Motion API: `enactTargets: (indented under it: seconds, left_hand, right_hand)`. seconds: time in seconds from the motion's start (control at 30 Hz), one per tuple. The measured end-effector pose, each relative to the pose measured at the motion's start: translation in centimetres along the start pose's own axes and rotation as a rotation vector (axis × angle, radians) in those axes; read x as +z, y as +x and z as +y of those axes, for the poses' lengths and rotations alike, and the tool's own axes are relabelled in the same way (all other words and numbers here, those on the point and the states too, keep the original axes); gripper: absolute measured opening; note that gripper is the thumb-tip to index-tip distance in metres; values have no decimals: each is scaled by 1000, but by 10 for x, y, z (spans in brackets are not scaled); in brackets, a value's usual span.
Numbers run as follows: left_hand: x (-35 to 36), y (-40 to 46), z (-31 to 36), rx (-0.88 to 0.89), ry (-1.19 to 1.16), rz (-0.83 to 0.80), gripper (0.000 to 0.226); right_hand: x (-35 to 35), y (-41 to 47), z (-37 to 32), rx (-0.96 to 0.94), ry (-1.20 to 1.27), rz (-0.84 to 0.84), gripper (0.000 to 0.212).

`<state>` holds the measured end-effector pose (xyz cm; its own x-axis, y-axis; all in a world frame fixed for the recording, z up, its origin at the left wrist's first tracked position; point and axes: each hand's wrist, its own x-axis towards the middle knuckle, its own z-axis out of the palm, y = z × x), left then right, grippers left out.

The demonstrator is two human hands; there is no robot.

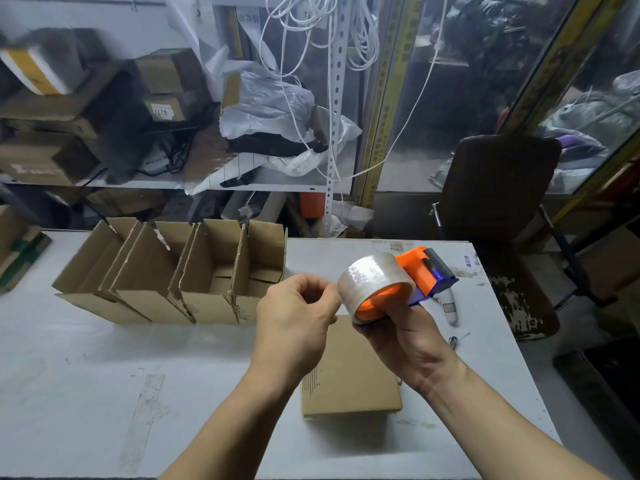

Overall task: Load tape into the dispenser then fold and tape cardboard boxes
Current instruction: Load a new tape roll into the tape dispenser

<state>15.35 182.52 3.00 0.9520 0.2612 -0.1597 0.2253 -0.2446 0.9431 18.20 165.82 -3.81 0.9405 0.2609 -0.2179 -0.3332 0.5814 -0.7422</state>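
between my hands the clear tape roll (375,284) sits on the orange-and-blue plastic dispenser (427,273), gripped by my right hand (405,344); left hand (294,320) pinches at the roll's edge, threading unfinished, open brown cardboard boxes (194,275) beyond untaped.

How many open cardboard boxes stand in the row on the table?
4, side by side at the far left of the table: leftmost box, second box, third box, and rightmost box, partly behind the left hand. A separate closed box lies nearer.
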Motion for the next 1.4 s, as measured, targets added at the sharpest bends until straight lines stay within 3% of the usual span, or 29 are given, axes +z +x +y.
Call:
enactTargets:
  seconds: [0.1,0.23,0.4,0.53,0.6,0.7,0.77,0.83,1.0,1.1,1.23,1.3,1.4]
  left_hand:
    - [0,3,1,-25,-29,-105,16]
    - [-4,-1,2,-22,-170,-286,20]
    - [-10,-6,-2,-70,-385,-402,23]
    - [-10,-2,-6,76,-325,-293,13]
    - [-11,-1,-7,69,-381,-248,12]
    - [-9,-2,-9,11,-434,-244,28]
    - [-5,-5,-8,-1,-425,-227,37]
    - [-1,-6,-7,-34,-450,-209,39]
    - [2,-4,-12,-112,-536,-228,18]
    - [13,-2,-24,-111,-471,-143,13]
    - [24,-3,-35,-62,-158,-33,19]
    - [22,-6,-32,-16,-18,-46,19]
    - [9,-1,-28,-46,-45,-133,18]
  right_hand:
    - [1,0,0,-22,-34,29,77]
    - [6,0,-4,-56,-84,63,101]
    - [5,-4,-12,-80,-135,-3,69]
    - [7,-4,-8,-43,-80,-7,69]
    - [8,-5,-8,-37,-69,13,82]
    - [9,-5,-12,-64,-49,26,101]
    - [10,-4,-12,-91,-52,33,93]
    - [11,-3,-11,-105,-70,67,64]
    - [6,-6,-6,-123,-87,41,32]
    - [-3,-1,5,-127,-28,110,32]
    - [-5,5,16,-209,-96,239,38]
    - [-6,5,16,-248,-158,242,31]
    - [-7,5,11,-266,-221,243,34]
